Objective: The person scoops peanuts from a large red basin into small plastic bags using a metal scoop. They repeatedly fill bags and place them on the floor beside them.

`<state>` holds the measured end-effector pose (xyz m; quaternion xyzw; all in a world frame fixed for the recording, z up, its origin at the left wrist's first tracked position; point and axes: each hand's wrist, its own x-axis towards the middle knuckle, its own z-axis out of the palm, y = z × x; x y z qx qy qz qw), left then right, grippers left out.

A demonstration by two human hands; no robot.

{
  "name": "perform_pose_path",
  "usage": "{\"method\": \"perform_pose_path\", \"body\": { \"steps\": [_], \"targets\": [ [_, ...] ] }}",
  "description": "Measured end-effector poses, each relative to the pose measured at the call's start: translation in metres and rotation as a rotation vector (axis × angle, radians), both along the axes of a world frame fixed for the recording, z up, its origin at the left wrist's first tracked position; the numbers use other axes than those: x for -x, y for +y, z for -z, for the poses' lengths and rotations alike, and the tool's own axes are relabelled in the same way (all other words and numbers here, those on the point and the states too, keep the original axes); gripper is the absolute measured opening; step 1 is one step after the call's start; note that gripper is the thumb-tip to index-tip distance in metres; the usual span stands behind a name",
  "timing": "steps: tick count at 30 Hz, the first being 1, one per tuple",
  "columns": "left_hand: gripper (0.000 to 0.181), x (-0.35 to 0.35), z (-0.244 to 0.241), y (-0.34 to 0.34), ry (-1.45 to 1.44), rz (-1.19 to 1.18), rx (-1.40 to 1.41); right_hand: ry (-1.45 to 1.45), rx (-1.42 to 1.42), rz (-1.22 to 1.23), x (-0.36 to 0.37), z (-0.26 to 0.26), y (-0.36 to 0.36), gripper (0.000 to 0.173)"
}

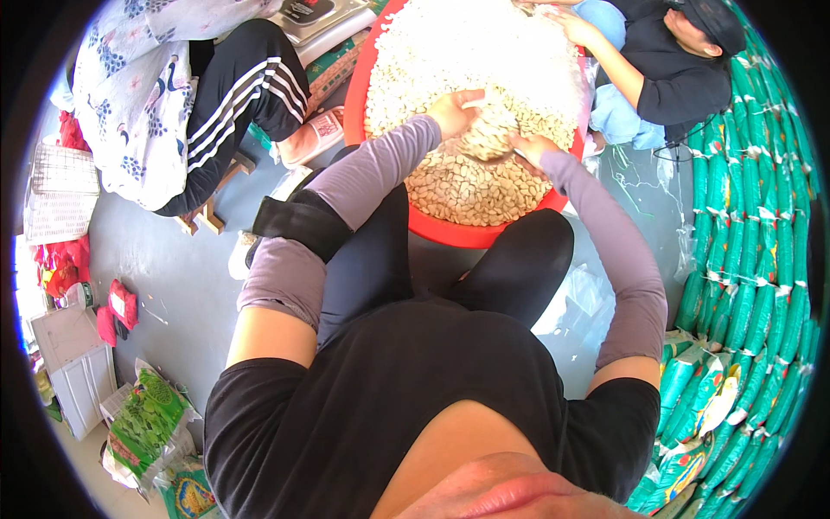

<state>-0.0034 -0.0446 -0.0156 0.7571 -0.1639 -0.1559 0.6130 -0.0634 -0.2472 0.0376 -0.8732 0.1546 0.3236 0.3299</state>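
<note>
A red oval tub (pixel 353 107) full of pale beans or large seeds (pixel 480 188) stands between my knees. Above the near part of the heap, a small holder filled with the same pale pieces (pixel 491 133) is between my two hands. It looks like a clear bag or a scoop; blur hides which. My left hand (pixel 455 114) grips its upper left side, where a white edge shows by the thumb. At its lower right, my right hand (pixel 533 153) is closed on the rim. Glare washes out the tub's far part.
A co-worker's hand (pixel 574 26) reaches over the tub at the upper right. Another person's striped trouser leg (pixel 249 97) is at the upper left, by a wooden stool (pixel 211 214). Stacked green packs (pixel 746 259) line the right. Plastic film (pixel 580 301) lies on the floor.
</note>
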Motion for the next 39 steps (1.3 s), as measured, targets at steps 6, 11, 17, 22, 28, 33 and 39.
{"method": "perform_pose_path", "body": {
  "steps": [6,11,17,22,28,33,39],
  "targets": [
    [0.039,0.017,-0.026,0.009,0.272,-0.239,0.248,-0.476,0.728,-0.679,-0.009,-0.043,0.053,0.037],
    [0.035,-0.011,0.006,0.039,-0.172,-0.478,-0.069,-0.894,0.597,-0.593,0.014,-0.049,0.025,0.033],
    [0.034,-0.024,0.016,0.056,-0.224,-0.371,-0.239,-0.279,0.539,-0.077,-0.006,0.008,-0.114,0.045],
    [0.025,-0.030,0.027,0.056,-0.402,-0.276,-0.408,-0.035,-0.030,0.323,-0.037,0.129,-0.083,0.041],
    [0.029,-0.021,0.005,0.046,-0.405,-0.264,-0.476,-0.172,-0.300,0.598,-0.059,0.167,-0.036,0.037],
    [0.039,-0.028,0.019,0.047,-0.357,-0.249,-0.447,-0.055,-0.133,0.579,-0.039,0.127,-0.066,0.039],
    [0.029,-0.026,0.014,0.048,-0.302,-0.337,-0.526,-0.006,-0.085,0.587,-0.008,0.064,-0.078,0.044]
  ]
}}
